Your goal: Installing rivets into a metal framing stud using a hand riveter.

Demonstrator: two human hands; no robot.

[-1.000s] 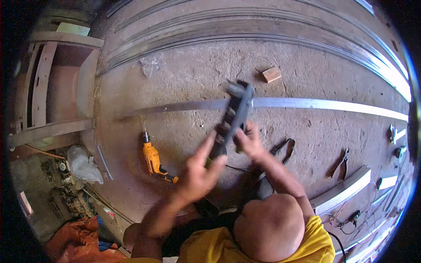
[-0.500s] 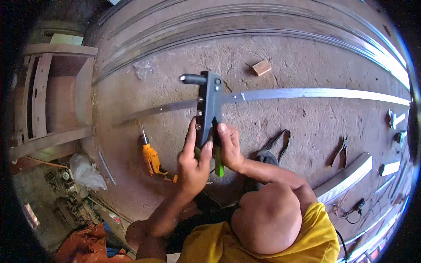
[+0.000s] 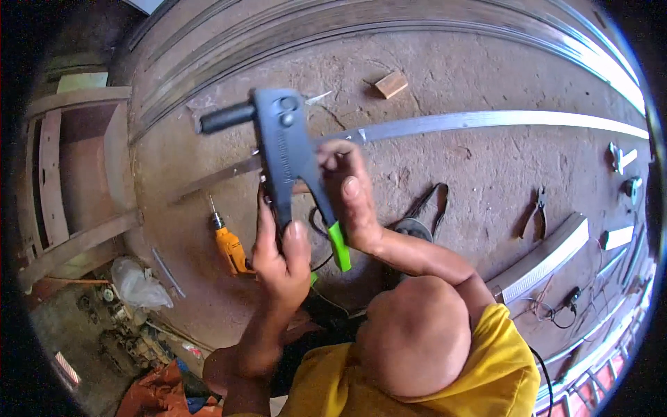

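A dark grey hand riveter (image 3: pixel 281 142) with lime-green grips is raised above the floor, its nose end pointing left. My left hand (image 3: pixel 281 264) is closed round one of its handles, thumb in front and fingers behind. Its other handle spreads away to the right, ending in a bare green grip. Beside that handle, my right hand (image 3: pixel 358 208) is open, slightly blurred, with the thumb apart from the loosely bent fingers. Part of that hand may be hidden behind the tool. Beneath, a long metal strip (image 3: pixel 445 124) lies across the floor.
An orange power drill (image 3: pixel 231 249) lies left of my left hand. Pliers (image 3: pixel 533 214) and a ribbed metal channel (image 3: pixel 545 260) lie at right. A wooden block (image 3: pixel 391 85) sits beyond the strip, before long metal profiles (image 3: pixel 389 28). A wooden frame (image 3: pixel 83 94) stands at far left.
The riveter has come up and left, looks larger, and its handles now spread apart. My right hand has come off its handle and opened beside it.
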